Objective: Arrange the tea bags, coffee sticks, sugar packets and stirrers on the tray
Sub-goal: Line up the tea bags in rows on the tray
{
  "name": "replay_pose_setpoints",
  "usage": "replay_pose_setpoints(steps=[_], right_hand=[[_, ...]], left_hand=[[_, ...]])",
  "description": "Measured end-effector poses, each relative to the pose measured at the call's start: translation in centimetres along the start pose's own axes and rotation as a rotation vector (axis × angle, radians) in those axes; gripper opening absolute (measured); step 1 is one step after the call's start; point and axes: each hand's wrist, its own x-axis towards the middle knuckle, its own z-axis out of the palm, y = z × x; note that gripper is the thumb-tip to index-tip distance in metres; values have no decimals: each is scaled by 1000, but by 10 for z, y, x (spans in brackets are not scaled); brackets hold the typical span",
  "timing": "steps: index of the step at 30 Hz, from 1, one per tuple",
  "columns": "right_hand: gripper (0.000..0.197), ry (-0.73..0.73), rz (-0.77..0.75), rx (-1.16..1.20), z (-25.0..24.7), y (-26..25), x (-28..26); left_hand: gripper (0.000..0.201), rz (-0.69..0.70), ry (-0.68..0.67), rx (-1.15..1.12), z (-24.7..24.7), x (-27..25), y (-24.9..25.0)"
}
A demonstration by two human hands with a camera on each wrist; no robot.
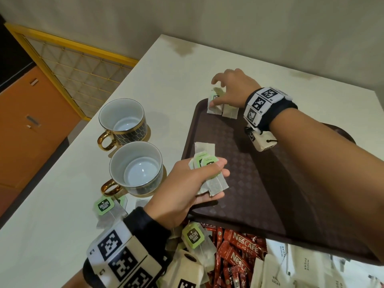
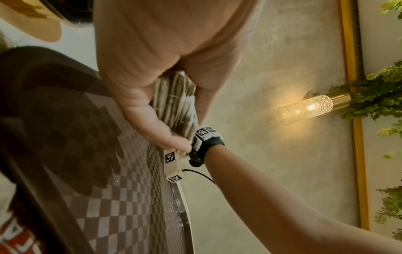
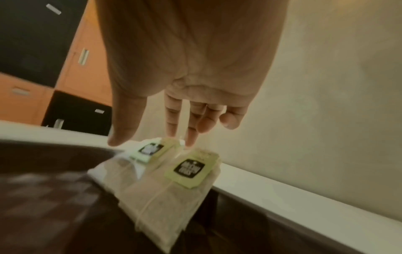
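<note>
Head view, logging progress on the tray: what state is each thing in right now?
Tray: flat on the table, mostly bare.
Two tea bags: laid side by side at the tray's far corner.
Right hand: fingertips on those bags.
Left hand: grips a bunch of tea bags.
Two cups: upright, empty.
Coffee sticks, sugar packets: heaped off the tray.

White table (image 1: 62,235) fills most of the head view, with darker stains near its far edge. Plain beige wall (image 1: 249,17) behind it. Beyond the table's left edge, a yellow-framed mesh panel (image 1: 68,65) and orange cabinet (image 1: 31,132) with small metal handles. Left wrist view: lit glass wall lamp (image 2: 306,108) on a brass mount, green foliage (image 2: 378,101), gold vertical trim (image 2: 352,68).
</note>
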Motion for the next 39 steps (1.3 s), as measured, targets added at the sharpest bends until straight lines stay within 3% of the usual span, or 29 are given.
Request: replay_pose_setpoints(steps=[3, 7, 18, 26, 31, 35, 39], right_hand=[[83, 36, 55, 87, -8, 15, -9], [104, -80, 111, -32, -5, 32, -21], [85, -43, 101, 26, 18, 32, -16], [92, 73, 107, 164, -7, 32, -46], [64, 166, 89, 380, -31, 14, -117], [35, 68, -3, 766, -35, -13, -182], [28, -6, -59, 901, -34, -30, -219]], left_hand=[[26, -1, -11, -5, 2, 0, 1], [24, -1, -18, -2, 6, -1, 0], [23, -27, 16, -30, 6, -3, -1], [32, -106, -39, -198, 14, -3, 13], [37, -127, -141, -342, 20, 2, 28], [39, -74, -201, -264, 22, 0, 30], [26, -8, -177, -140, 26, -8, 27]])
